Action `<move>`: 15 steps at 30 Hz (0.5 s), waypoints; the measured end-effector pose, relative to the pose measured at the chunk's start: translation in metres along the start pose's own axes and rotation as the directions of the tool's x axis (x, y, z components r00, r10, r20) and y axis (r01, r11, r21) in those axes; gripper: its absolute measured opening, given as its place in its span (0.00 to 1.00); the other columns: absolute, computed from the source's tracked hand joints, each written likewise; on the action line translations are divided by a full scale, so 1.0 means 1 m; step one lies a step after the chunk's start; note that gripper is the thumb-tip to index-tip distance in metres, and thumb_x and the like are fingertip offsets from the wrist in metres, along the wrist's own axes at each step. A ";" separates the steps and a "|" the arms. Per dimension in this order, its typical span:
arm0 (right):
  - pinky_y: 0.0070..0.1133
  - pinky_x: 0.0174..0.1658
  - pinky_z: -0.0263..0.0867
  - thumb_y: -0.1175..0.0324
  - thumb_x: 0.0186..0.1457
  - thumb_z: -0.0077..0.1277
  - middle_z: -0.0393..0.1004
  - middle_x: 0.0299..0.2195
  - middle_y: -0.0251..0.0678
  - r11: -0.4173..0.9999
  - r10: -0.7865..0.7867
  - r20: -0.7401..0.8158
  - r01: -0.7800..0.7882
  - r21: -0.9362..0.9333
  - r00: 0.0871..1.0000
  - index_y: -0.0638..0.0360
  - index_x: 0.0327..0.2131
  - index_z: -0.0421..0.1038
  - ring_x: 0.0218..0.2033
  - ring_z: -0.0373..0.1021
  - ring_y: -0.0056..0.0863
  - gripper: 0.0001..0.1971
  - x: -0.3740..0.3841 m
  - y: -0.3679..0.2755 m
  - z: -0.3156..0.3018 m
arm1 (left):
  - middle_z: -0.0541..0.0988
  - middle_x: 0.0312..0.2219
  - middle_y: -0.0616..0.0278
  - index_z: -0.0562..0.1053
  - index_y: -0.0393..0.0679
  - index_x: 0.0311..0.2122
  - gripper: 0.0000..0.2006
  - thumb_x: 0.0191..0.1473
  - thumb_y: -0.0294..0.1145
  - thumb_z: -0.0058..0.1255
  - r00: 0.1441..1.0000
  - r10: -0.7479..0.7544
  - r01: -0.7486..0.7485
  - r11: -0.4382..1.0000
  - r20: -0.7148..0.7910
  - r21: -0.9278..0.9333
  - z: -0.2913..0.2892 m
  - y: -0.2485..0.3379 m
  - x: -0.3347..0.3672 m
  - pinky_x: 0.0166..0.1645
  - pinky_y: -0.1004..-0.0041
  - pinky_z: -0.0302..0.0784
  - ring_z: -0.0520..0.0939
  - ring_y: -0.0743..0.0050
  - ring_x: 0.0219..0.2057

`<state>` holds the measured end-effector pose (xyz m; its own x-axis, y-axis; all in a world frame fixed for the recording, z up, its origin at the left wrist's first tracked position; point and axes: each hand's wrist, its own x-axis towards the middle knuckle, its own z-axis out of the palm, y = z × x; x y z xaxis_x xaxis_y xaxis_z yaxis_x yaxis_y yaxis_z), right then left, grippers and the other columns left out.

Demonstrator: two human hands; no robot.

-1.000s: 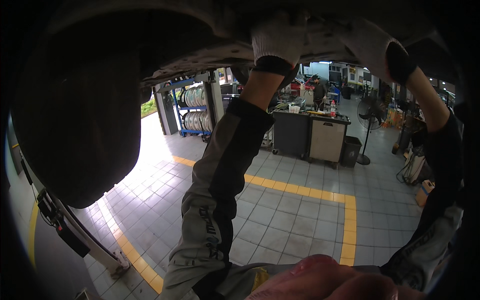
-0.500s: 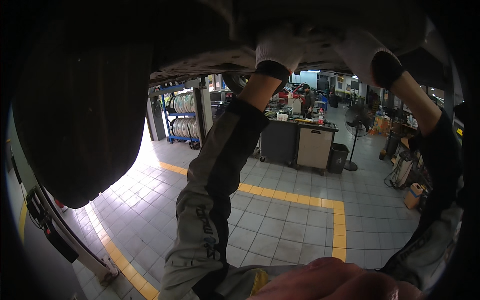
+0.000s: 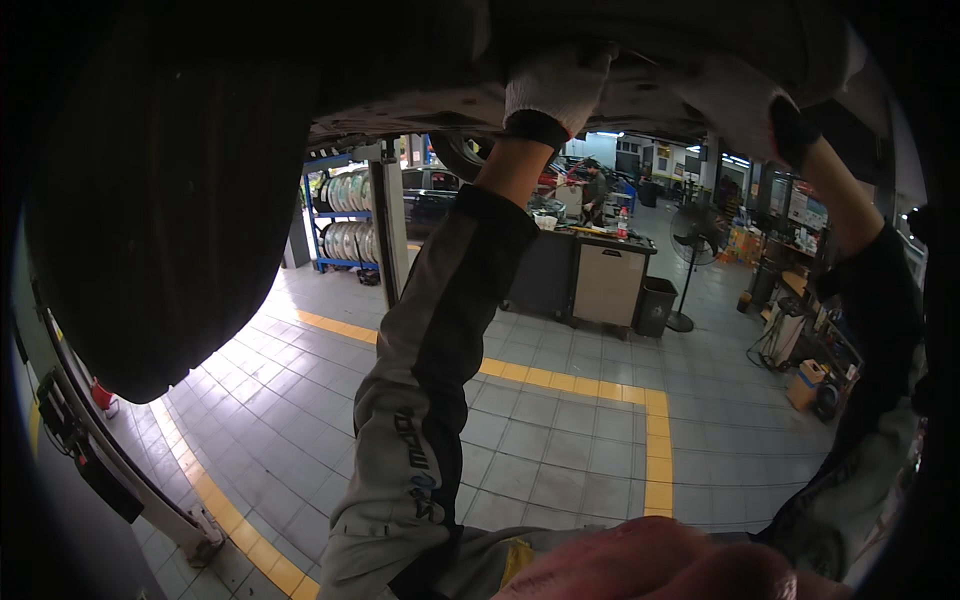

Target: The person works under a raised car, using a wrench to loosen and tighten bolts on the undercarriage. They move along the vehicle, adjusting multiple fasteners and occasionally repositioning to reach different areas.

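Note:
Both my arms reach up to the dark underside of a raised vehicle [image 3: 420, 105]. My left hand [image 3: 560, 88], in a whitish knit glove with a dark cuff, is up against the underbody. Its fingers look curled closed, but what they grip is lost in shadow. A thin pale line, perhaps a rod or an edge, runs rightward from near its fingertips. My right hand [image 3: 735, 108], gloved alike, is raised to the right of it. Shadow hides its fingers and whatever they touch. A large dark tire [image 3: 170, 230] hangs at the left.
Beyond the arms stand a tool cabinet [image 3: 608, 280], a grey bin [image 3: 655, 306] and a pedestal fan [image 3: 694, 240]. A blue rack [image 3: 347, 215] of wheel-like rings is farther left. A lift post [image 3: 130, 470] rises at the lower left. Yellow lines [image 3: 560, 382] cross the tiled floor.
The view has shifted slightly, moving the background left. My left hand has turned a little and shows more of its glove. Both hands stay raised at the underbody.

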<state>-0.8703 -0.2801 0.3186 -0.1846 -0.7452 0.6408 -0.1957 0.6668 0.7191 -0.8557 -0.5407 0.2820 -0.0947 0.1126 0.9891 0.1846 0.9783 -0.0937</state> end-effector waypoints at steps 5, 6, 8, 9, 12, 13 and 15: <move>0.15 0.17 0.56 0.52 0.68 0.59 0.70 0.17 0.23 0.264 0.362 0.247 -0.353 0.898 0.899 0.59 0.44 0.80 0.13 0.62 0.10 0.18 -0.041 -0.027 -0.026 | 0.87 0.36 0.55 0.82 0.53 0.52 0.25 0.72 0.59 0.40 0.975 -0.149 0.180 0.964 0.167 -0.195 -0.019 0.004 -0.003 0.45 0.59 0.85 0.88 0.57 0.37; 0.14 0.16 0.55 0.50 0.68 0.58 0.70 0.17 0.23 0.190 0.351 0.307 -0.388 0.902 0.884 0.59 0.46 0.79 0.12 0.62 0.09 0.20 -0.046 -0.029 -0.027 | 0.87 0.34 0.55 0.82 0.51 0.52 0.26 0.72 0.60 0.39 0.951 -0.193 0.237 0.956 0.242 -0.170 -0.021 0.006 -0.003 0.45 0.59 0.85 0.88 0.56 0.36; 0.14 0.16 0.59 0.57 0.69 0.57 0.72 0.20 0.25 0.060 0.359 0.476 -0.529 0.847 0.803 0.57 0.55 0.77 0.13 0.64 0.10 0.18 -0.050 -0.031 -0.023 | 0.86 0.28 0.56 0.82 0.46 0.47 0.23 0.71 0.55 0.44 0.971 -0.172 0.196 0.970 0.164 -0.141 -0.025 0.006 -0.003 0.39 0.62 0.83 0.86 0.59 0.30; 0.16 0.19 0.63 0.61 0.67 0.58 0.74 0.22 0.27 0.475 0.391 0.114 -0.306 0.825 0.913 0.56 0.54 0.77 0.15 0.67 0.13 0.16 -0.049 -0.030 -0.020 | 0.85 0.26 0.57 0.82 0.43 0.45 0.22 0.71 0.52 0.47 0.978 -0.160 0.176 0.976 0.131 -0.126 -0.025 0.006 -0.002 0.35 0.63 0.83 0.86 0.61 0.27; 0.25 0.34 0.80 0.78 0.60 0.58 0.81 0.33 0.37 0.871 0.251 -0.007 -0.223 0.438 0.968 0.49 0.62 0.72 0.26 0.78 0.28 0.26 -0.047 -0.032 -0.009 | 0.81 0.51 0.45 0.72 0.52 0.65 0.22 0.68 0.36 0.41 0.950 0.197 -0.242 0.955 0.241 0.172 -0.021 0.001 0.002 0.53 0.49 0.82 0.84 0.41 0.49; 0.26 0.34 0.81 0.78 0.60 0.58 0.81 0.33 0.38 0.888 0.233 -0.103 -0.169 0.428 0.967 0.49 0.62 0.72 0.27 0.78 0.29 0.26 -0.046 -0.033 -0.008 | 0.80 0.51 0.45 0.72 0.52 0.66 0.22 0.69 0.36 0.40 0.956 0.186 -0.226 0.960 0.228 0.165 -0.018 0.000 0.005 0.54 0.49 0.82 0.84 0.41 0.50; 0.26 0.35 0.80 0.78 0.62 0.56 0.81 0.33 0.39 0.938 0.171 -0.168 -0.108 0.330 0.971 0.49 0.63 0.72 0.28 0.78 0.30 0.26 -0.043 -0.041 -0.011 | 0.80 0.53 0.45 0.71 0.52 0.67 0.23 0.70 0.35 0.39 0.965 0.154 -0.187 0.971 0.210 0.148 -0.009 -0.001 0.010 0.57 0.49 0.80 0.83 0.40 0.51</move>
<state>-0.8440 -0.2759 0.2647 -0.0510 -0.6106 0.7903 -0.4817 0.7082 0.5161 -0.8476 -0.5424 0.2932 -0.2685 0.2959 0.9167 0.0518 0.9547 -0.2930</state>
